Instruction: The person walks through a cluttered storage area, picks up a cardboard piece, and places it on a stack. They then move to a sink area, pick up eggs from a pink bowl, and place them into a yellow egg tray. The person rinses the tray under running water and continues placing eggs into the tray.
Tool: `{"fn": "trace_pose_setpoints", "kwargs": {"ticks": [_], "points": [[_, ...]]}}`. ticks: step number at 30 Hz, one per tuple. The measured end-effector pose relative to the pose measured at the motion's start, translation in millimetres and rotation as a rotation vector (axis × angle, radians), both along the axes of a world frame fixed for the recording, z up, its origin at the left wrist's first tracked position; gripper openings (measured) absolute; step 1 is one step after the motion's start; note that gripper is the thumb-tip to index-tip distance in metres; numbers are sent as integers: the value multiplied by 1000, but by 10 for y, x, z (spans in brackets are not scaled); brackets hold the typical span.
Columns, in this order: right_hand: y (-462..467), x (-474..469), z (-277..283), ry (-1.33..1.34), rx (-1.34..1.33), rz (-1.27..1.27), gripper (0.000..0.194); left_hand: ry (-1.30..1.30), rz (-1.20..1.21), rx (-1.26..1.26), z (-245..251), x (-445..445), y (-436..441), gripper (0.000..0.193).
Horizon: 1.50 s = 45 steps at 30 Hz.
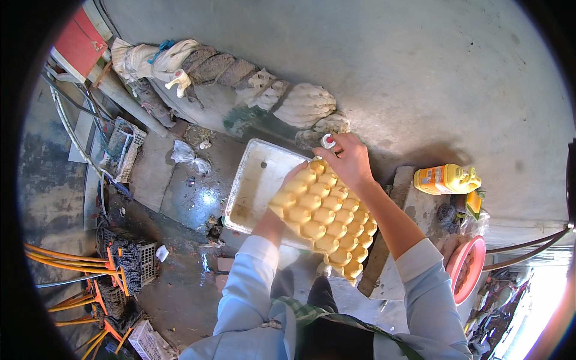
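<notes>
A yellow moulded egg tray (323, 216) hangs tilted over a white sink basin (252, 180), its cupped side facing me. My left hand (294, 172) holds the tray by its far left edge, and most of that hand is hidden behind it. Above the tray's far corner, my right hand (350, 157) has thumb and fingers around a white tap (328, 141) with a red centre. Whether water runs from the tap is hidden. Wrapped cloth and padding (306, 105) cover the pipe beside the tap.
At right, a concrete ledge (420, 220) bears a yellow jug (443, 179), a sponge (473, 204) and a pink basin (481, 252). A second white tap (181, 83) sticks out farther left. Mops with orange frames (112, 270) and plastic crates (148, 261) stand left on wet floor.
</notes>
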State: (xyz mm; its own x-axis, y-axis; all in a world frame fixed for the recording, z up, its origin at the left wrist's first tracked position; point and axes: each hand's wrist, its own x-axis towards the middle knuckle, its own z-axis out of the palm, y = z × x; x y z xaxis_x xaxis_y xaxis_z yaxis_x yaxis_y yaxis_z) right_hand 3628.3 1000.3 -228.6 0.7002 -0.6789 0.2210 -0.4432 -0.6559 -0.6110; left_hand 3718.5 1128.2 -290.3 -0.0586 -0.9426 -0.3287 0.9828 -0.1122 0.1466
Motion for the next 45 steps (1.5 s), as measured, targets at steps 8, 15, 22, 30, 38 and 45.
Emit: {"fn": "trace_pose_setpoints", "kwargs": {"ticks": [8,15,22,30,38,45], "points": [[-5,53,9,91,-6,-6,29,-25,54,-164,-280,46,-62,30],[-69,13,18,126,68,46,29,-24,47,-88,-783,70,-180,32],[-103,-7,14,135,44,72,26,140,-5,-114,-801,99,-246,33],[-83,22,73,150,44,88,25,249,-48,-128,-1027,165,-315,34],[-104,11,48,157,83,50,25,293,-39,-121,-733,129,-237,34],[-100,36,44,154,77,66,24,-16,43,-79,-982,54,-210,28]]}}
